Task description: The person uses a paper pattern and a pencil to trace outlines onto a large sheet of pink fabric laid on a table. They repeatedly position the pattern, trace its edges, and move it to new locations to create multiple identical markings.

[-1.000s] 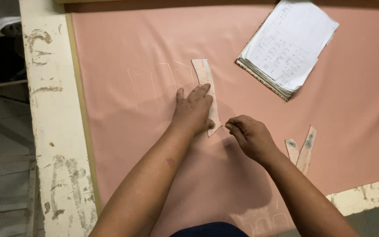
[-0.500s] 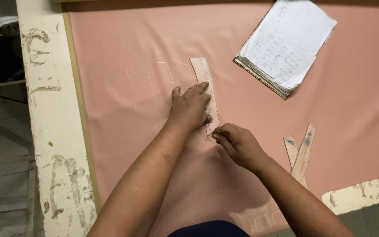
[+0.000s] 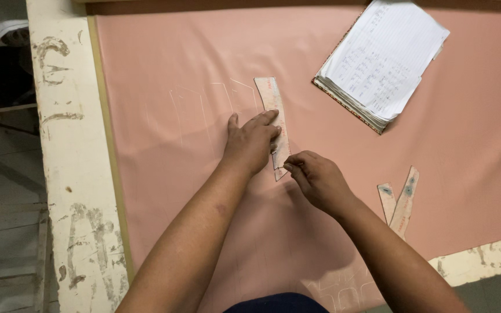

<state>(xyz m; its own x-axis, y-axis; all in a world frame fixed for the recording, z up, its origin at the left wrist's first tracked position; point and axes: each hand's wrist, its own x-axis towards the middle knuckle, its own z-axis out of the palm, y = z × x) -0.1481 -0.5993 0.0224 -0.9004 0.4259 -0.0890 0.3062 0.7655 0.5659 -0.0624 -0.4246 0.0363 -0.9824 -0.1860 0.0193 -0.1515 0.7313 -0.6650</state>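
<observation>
On the pink cloth point(image 3: 349, 191), the left hand point(image 3: 250, 145) presses flat fingers on a curved cardboard pattern strip point(image 3: 273, 107), hiding its middle. The right hand point(image 3: 314, 179) pinches something unseen at the strip's lower end.

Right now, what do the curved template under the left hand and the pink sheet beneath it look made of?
Curved template: probably stiff card or thin board, matte, edges worn, lying flat. Pink sheet: looks like smooth woven fabric, matte, with faint chalk lines.

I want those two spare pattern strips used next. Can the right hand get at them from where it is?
Probably yes: the right hand is pinched at the curved template, and bare pink cloth lies between it and the two strips.
</observation>
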